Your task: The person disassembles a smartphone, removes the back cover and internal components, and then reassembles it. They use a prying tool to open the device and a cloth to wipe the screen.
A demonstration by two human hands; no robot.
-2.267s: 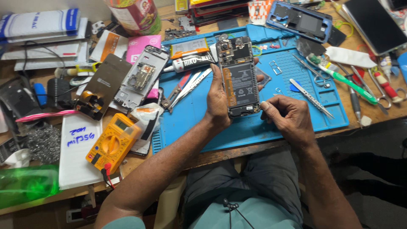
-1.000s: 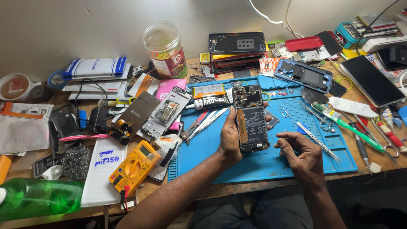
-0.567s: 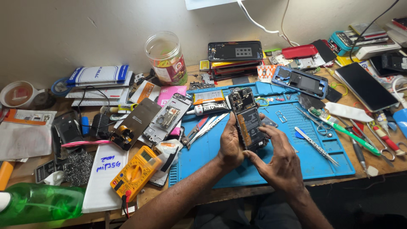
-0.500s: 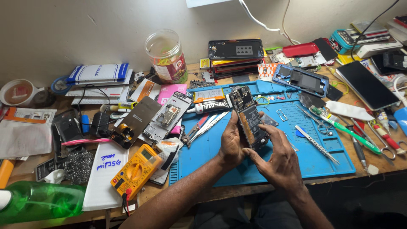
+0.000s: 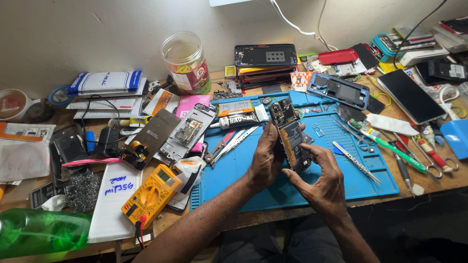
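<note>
We have the left hand (image 5: pixel 265 158) wrapped around the left edge of an opened phone (image 5: pixel 291 135), fingers curled shut behind it, lifting it tilted above the blue work mat (image 5: pixel 336 178). Our right hand (image 5: pixel 319 182) meets its lower right side, thumb and fingertips pinched lightly against the exposed battery area. Just left on the mat lie tweezers (image 5: pixel 234 143) and a glue tube (image 5: pixel 239 119); to the right, a green-handled tool (image 5: pixel 390 146). Further left on the bench (image 5: pixel 438 182) sit a yellow multimeter (image 5: pixel 151 195) and a clear plastic jar (image 5: pixel 186 63).
</note>
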